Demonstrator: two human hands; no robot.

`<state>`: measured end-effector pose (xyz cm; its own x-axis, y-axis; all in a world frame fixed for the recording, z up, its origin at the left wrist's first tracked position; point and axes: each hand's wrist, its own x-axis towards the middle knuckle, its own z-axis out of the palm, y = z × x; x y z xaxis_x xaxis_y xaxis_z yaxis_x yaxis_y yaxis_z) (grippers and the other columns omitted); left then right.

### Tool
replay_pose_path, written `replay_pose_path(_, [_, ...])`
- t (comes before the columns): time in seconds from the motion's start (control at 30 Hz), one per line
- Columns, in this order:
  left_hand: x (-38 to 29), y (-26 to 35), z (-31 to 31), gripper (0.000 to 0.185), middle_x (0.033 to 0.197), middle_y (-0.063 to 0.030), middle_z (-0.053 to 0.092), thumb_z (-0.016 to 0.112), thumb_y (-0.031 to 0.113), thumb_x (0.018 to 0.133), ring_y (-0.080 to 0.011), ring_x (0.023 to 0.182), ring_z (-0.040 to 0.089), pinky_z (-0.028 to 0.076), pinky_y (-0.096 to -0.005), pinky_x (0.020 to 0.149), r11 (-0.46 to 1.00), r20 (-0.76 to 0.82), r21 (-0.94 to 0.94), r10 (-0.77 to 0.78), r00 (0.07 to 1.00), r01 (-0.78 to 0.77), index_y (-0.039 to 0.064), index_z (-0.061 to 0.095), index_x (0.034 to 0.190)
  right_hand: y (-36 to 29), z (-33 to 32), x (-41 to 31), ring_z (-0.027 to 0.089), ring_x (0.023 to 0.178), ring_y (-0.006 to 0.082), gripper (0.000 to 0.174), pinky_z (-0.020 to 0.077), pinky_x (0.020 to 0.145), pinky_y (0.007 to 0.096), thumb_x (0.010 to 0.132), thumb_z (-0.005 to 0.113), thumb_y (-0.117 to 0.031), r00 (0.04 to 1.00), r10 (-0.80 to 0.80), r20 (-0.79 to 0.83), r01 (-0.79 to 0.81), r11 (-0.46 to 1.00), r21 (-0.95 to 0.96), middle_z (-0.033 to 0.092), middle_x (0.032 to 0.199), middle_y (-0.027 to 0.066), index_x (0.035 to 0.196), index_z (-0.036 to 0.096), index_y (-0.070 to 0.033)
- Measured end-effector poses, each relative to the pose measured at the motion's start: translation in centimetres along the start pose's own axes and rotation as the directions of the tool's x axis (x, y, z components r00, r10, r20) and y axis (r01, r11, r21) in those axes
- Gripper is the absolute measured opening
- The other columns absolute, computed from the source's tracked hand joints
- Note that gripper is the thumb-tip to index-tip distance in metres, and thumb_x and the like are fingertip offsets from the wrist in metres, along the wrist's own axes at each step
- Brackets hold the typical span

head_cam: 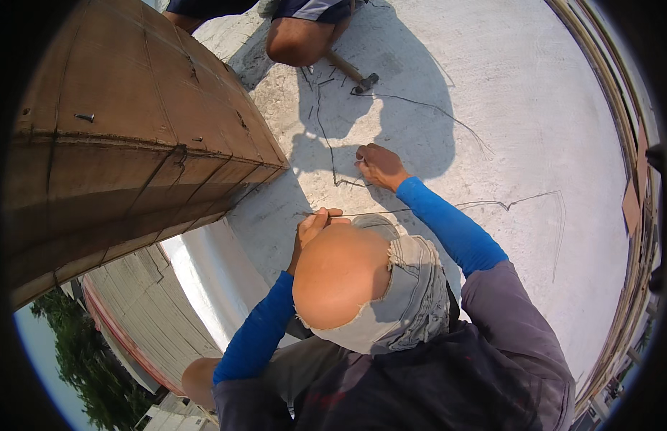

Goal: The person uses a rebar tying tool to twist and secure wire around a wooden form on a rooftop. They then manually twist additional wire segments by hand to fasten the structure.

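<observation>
My left hand (310,229) is low over the pale concrete surface, beside my bent knee (341,280), which shows through torn grey trousers. Between its thumb and fingers runs a long thin wire (481,203), bent into a zigzag on the right. My right hand (384,167) hovers further forward with its fingers curled in; whether they pinch anything is hidden. Just left of its fingers lies a second bent wire (327,137). A third wire (419,102) stretches right from the hammer (360,75), whose wooden handle reaches towards another person's knee (298,40).
At left stands a brown panelled box-like form (112,113), bound with wires, a nail (84,117) jutting from it. Short wire pieces or nails (310,111) lie scattered. Beyond the surface's lower-left edge is a corrugated roof (145,296). Long strips (616,97) line the right rim.
</observation>
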<state>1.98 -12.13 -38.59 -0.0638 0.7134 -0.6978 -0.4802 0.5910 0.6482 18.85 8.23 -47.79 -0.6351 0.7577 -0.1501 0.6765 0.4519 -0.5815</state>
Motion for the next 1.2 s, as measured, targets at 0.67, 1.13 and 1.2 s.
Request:
replay_pose_path(0.67, [7.7, -4.0, 0.8, 0.052, 0.092, -0.014, 0.073, 0.051, 0.051, 0.107, -0.0208, 0.082, 0.07, 0.054, -0.0323, 0.071, 0.79, -0.452, -0.402, 0.268, 0.851, -0.462, 0.0, 0.063, 0.103, -2.9, -2.5, 4.6, 0.066, 0.098, 0.043, 0.015, 0.0527, 0.083, 0.047, 0.098, 0.057, -0.014, 0.997, -0.063, -0.048, 0.069, 0.987, 0.144, 0.07, 0.102, 0.0216, 0.107, 0.06, -0.001])
replay_pose_path(1.13, [-1.3, 10.9, 2.4, 0.05, 0.06, 0.0019, 0.039, 0.041, 0.039, 0.112, -0.0062, 0.058, 0.04, 0.033, -0.0295, 0.055, 0.528, -0.115, -0.131, 0.833, 0.541, -0.839, 0.0, 0.067, 0.097, -21.8, -29.5, -4.1, 0.045, 0.066, 0.0088, 0.027, 0.0382, 0.059, 0.0274, 0.103, 0.068, -0.025, 0.929, -0.305, -0.211, 0.206, 0.897, -0.39, 0.058, 0.073, 0.0018, 0.096, 0.067, 0.0])
replay_pose_path(1.2, [-2.5, 13.4, 0.8, 0.056, 0.058, 0.0036, 0.038, 0.039, 0.046, 0.112, -0.0054, 0.053, 0.036, 0.03, -0.0287, 0.051, 0.518, 0.004, -0.009, 0.855, 0.518, -0.855, 0.0, 0.068, 0.099, -25.5, -31.9, -6.2, 0.045, 0.065, 0.0087, 0.027, 0.0375, 0.058, 0.0277, 0.103, 0.068, -0.025, 0.92, -0.322, -0.223, 0.235, 0.909, -0.343, 0.058, 0.074, 0.0006, 0.095, 0.068, 0.001])
